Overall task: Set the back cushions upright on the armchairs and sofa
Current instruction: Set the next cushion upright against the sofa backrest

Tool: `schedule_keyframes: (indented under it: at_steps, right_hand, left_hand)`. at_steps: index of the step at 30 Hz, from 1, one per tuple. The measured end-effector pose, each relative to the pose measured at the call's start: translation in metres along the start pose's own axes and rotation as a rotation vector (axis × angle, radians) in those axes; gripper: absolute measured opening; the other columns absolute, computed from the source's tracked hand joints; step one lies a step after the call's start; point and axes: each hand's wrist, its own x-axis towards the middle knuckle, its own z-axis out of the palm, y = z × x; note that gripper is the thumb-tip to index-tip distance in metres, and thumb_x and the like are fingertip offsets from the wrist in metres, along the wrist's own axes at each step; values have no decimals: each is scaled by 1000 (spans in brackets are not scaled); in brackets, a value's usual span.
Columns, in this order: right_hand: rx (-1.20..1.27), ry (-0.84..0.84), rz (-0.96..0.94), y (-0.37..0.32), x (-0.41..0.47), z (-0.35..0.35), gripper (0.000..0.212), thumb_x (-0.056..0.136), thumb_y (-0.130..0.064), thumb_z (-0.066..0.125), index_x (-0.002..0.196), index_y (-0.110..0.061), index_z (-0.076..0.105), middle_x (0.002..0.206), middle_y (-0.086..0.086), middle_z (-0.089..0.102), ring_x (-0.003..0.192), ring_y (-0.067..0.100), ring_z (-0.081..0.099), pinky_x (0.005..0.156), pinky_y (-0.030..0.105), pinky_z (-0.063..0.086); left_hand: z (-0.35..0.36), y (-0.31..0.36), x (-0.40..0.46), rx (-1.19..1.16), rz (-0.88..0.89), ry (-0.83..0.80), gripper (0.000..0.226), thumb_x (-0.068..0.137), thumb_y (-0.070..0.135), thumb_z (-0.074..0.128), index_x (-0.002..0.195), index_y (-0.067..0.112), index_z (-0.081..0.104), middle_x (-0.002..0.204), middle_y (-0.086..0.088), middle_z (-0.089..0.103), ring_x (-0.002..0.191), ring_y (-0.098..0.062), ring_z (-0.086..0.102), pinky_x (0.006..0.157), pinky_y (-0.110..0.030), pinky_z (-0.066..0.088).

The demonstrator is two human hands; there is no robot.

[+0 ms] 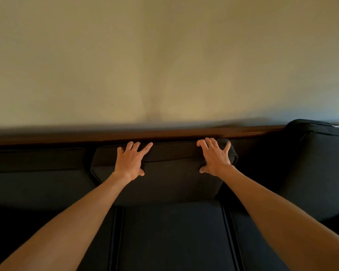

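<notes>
Hands (pixel 172 159) splayed atop back cushion (pixel 164 182)

Your left hand (pixel 131 160) and right hand (pixel 215 157) lay spread on the top edge of the middle back cushion (pixel 164 180), fingers over its back side, thumbs on its front face. The cushion stood against the sofa's wooden rail (pixel 67 136), with its lower edge on the middle seat cushion (pixel 172 235). Another back cushion (pixel 317 169) stood upright at the sofa's right end. A third (pixel 37 173) sat at the left. A tan wall (pixel 164 55) rose behind the rail.
</notes>
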Motion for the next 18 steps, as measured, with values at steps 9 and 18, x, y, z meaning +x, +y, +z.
schedule_keyframes:
  at_steps: [9, 18]
  right_hand:
    - [-32, 28, 38, -1, -7, 3, 93, 73, -36, 82, 143, -28, 23, 154, 7, 23, 147, 29, 15, 105, 77, 20]
    - [-67, -55, 22, -6, -39, 6, 93, 92, -25, 63, 156, -25, -4, 164, 9, -7, 151, 29, -9, 113, 69, 6]
  left_hand:
    - [1, -3, 3, -3, 45, 1, 107, 78, 43, 77, 154, 38, 2, 160, -6, 22, 148, -31, 15, 112, -56, 25]
    - [14, 3, -21, -137, 32, 14, 94, 88, 21, 69, 155, 28, 4, 164, -5, 3, 151, -26, 1, 121, -49, 13]
